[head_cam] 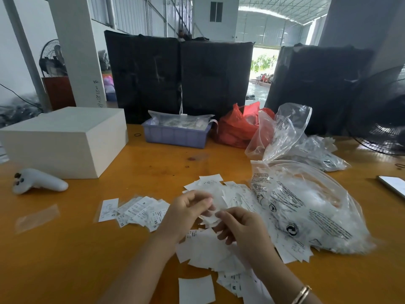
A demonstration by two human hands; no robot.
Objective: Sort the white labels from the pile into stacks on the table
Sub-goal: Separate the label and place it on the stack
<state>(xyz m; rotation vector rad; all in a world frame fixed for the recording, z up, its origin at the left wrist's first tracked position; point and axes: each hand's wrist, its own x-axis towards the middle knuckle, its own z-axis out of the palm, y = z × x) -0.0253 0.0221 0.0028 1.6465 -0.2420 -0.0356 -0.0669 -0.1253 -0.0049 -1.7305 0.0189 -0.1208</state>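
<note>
Labels (182,125) in lilac tray (175,136)

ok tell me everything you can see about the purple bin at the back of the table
The purple bin is a shallow rectangular plastic tray with ribbed side walls, standing upright on the orange table near its far edge. A clear bag of printed labels fills it and rises above the rim. A red plastic bag sits close on its right; black wrapped bundles stand behind. Neither hand touches it.

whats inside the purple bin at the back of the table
The purple bin holds clear plastic bags of small printed items, heaped above its rim. Anything beneath them is covered.
</note>
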